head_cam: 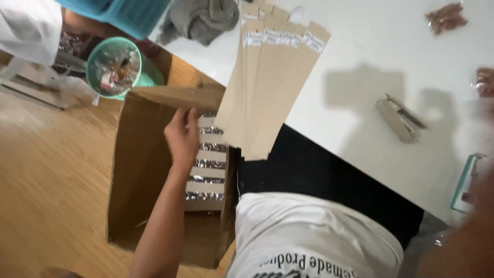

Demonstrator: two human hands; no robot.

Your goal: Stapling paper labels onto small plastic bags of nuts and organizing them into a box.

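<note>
Cardboard box [139, 170] on wooden floor [51, 175]; left hand [182, 136] reaches in, fingers loosely curled on stacked packets [208, 172]. White surface [360, 67] carries brown envelopes [267, 82], stapler [399, 117]. Right hand blurred, cannot tell.

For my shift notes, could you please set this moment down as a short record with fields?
view: head camera, looking down
left hand: reaching into the cardboard box, fingers on the packets
packets: stacked row in the box, tan with silvery ends
right hand: blurred at the right edge, grip unclear
table: white, holds a fan of long brown paper bags overhanging its edge, and a stapler
floor: wooden, with a green bin of rubbish
</note>
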